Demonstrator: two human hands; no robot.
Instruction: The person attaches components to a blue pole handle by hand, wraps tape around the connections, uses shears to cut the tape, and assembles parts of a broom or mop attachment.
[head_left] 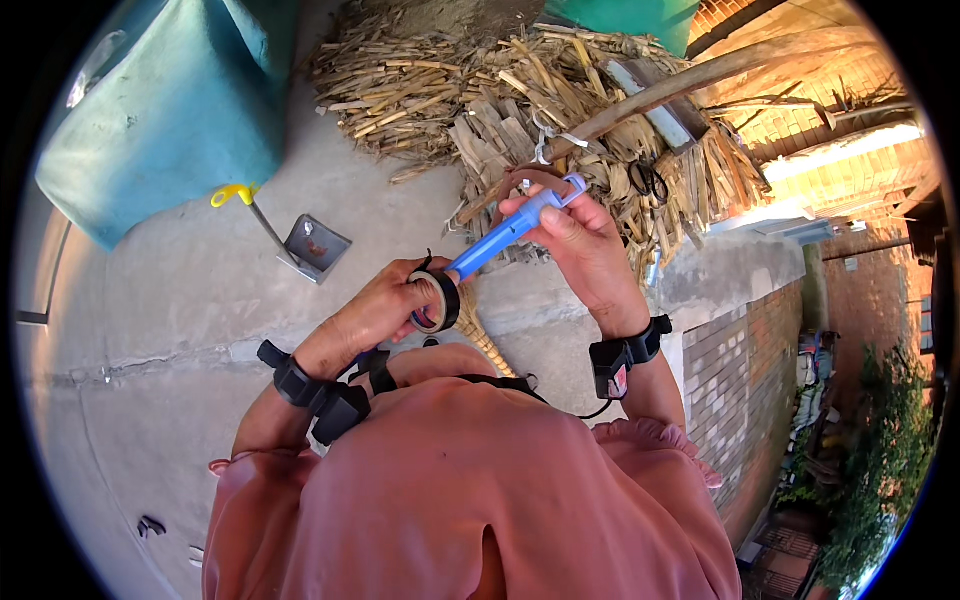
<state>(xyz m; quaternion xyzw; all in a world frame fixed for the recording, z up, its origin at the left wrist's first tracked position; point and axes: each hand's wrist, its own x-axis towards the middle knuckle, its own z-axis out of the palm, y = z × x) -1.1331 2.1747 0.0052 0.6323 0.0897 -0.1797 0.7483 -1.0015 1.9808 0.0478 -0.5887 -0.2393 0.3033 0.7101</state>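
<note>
A blue plastic tube-like handle slants between my two hands, its paler blue end up and to the right. My right hand pinches it near that upper end, thumb on top. The lower end disappears into my left hand, whose fingers are curled round it. Hanging on that same hand is a roll of black tape, with a loose black strip end sticking up beside it. Just beyond the roll, a straw-coloured bound broom part shows above my lap; whether it joins the blue handle is hidden.
Dry stalks and split wood are heaped ahead, with a long wooden pole across them. Black scissors lie on the heap. At left are a dustpan with a yellow handle and a teal cover. A brick wall runs along the right.
</note>
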